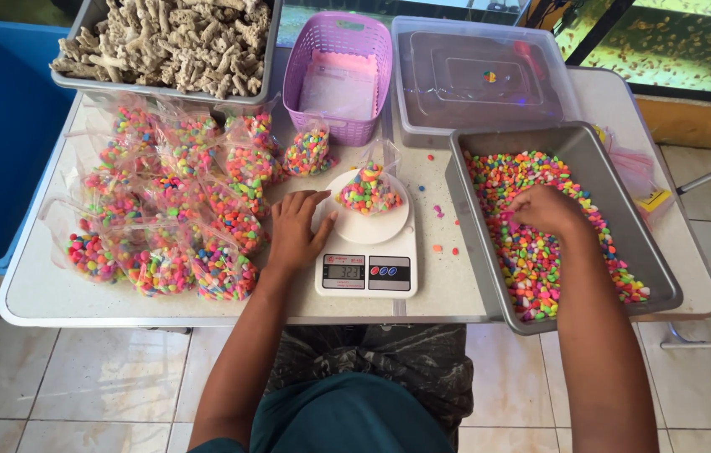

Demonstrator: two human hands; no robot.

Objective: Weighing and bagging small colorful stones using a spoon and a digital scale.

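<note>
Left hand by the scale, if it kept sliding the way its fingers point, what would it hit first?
Probably the clear bag of colourful pebbles on the white scale plate; the left hand already borders that plate.

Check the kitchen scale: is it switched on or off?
On. The scale shows dark digits on its lit display, with a bag of coloured pebbles sitting on its white round platform.
</note>
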